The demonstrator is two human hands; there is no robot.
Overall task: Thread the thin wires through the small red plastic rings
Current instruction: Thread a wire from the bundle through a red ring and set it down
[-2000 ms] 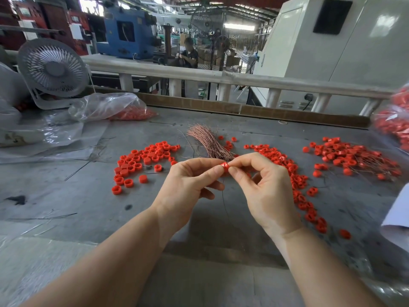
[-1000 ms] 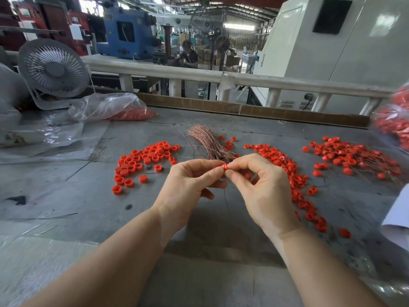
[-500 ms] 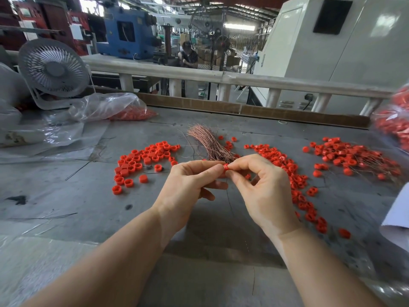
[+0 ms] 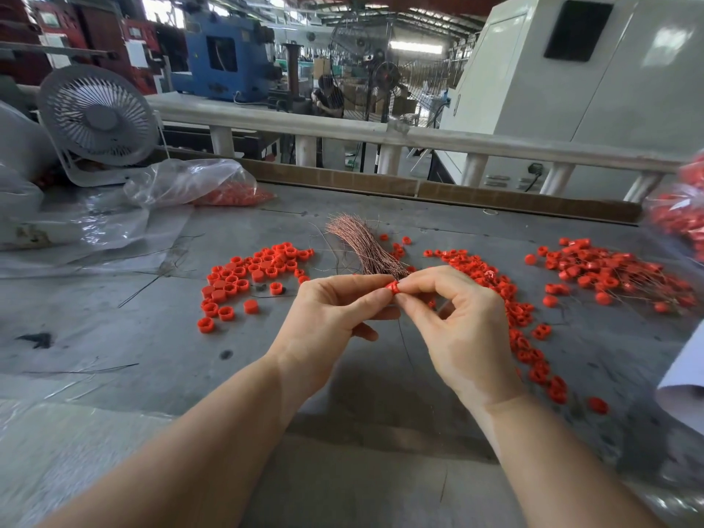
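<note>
— Item in hand?
— One red ring [image 4: 391, 288], pinched between left hand [image 4: 330, 318] and right hand [image 4: 459, 329]; a thin wire [image 4: 404, 346] hangs below.
— Stock?
— Wired rings [image 4: 609, 274] far right; loose rings [image 4: 244, 280] and wire bundle [image 4: 362, 243] remain. Likely under half done.

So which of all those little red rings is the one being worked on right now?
Start at the grey worktable and find the copper-coloured bundle of thin wires at its middle. Just in front of it the left hand and right hand meet. The small red plastic ring pinched between their fingertips is the only one lifted off the table; the rest lie scattered.
</note>
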